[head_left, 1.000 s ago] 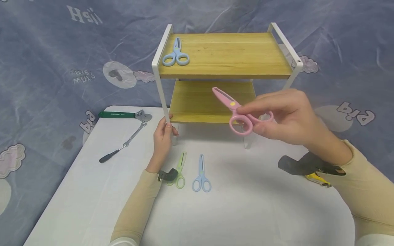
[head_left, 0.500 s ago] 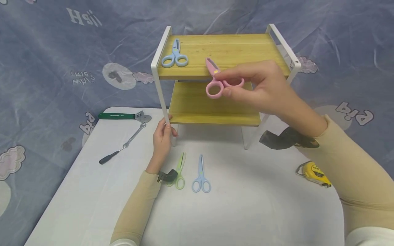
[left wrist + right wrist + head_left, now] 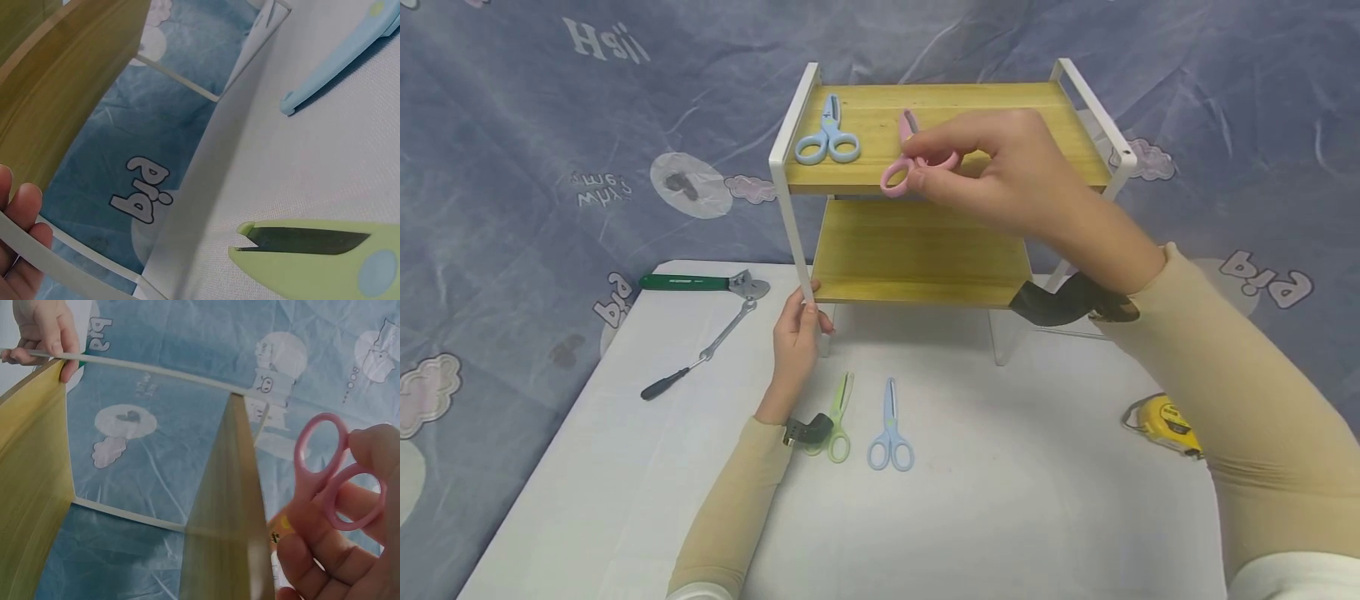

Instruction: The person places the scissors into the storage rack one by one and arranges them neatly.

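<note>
My right hand [image 3: 992, 171] pinches a pair of pink scissors [image 3: 913, 158] by the handles [image 3: 331, 472], holding it over the front edge of the top wooden shelf of a white-framed rack [image 3: 951, 125]. Blue scissors [image 3: 827, 137] lie on that top shelf at the left. My left hand [image 3: 797, 329] grips the rack's front left white leg [image 3: 796, 242], and its fingers [image 3: 19, 225] curl round the bar. Green scissors [image 3: 837, 417] and a second blue pair [image 3: 891, 429] lie on the white table in front of the rack.
A green-handled tool [image 3: 700, 282] and a thin wrench [image 3: 700, 354] lie at the table's far left. A yellow tape measure [image 3: 1165, 421] sits at the right. The rack's lower shelf [image 3: 917, 254] holds nothing. A blue printed cloth [image 3: 550, 167] surrounds the white table [image 3: 1000, 517].
My right hand has carried the pink scissors up and to the left, from in front of the lower shelf to the top shelf's front edge. The left hand has stayed on the rack's leg.
</note>
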The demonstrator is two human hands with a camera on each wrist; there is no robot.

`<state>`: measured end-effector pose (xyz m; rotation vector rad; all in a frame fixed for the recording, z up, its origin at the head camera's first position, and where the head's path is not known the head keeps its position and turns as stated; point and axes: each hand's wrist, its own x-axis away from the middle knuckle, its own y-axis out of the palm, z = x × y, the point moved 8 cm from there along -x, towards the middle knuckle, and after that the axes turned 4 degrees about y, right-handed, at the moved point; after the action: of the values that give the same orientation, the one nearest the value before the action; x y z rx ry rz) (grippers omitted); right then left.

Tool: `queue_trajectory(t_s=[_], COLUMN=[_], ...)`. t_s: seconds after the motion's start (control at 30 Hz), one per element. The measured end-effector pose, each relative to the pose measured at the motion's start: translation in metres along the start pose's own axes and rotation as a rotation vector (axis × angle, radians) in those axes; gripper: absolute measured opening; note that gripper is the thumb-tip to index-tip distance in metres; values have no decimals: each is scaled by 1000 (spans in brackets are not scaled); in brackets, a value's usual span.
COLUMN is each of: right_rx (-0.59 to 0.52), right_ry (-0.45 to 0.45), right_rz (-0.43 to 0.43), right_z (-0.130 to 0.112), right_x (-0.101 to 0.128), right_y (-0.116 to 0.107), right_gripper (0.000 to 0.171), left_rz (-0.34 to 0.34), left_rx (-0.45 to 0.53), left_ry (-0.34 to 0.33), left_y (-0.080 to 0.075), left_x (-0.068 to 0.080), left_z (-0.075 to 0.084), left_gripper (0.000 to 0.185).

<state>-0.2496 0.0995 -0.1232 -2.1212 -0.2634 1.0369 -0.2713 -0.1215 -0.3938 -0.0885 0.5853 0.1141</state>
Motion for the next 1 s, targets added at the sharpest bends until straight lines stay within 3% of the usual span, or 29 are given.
queue_trajectory(t_s=[0.2,0.5,1.0], right_rx=[54,57,110], right_ry=[26,47,140], right_rz=[-40,-38,-50], right_z=[6,10,20], right_x=[-8,-14,-19], right_y=[10,14,19], right_gripper=[23,25,22], left_rz=[3,1,2], left_rx=[-19,-7,-5], left_ry=[15,51,25], left_y=[-1,-1,-2], left_x=[1,2,1], left_z=[-17,-16,-20], left_gripper=[34,33,34])
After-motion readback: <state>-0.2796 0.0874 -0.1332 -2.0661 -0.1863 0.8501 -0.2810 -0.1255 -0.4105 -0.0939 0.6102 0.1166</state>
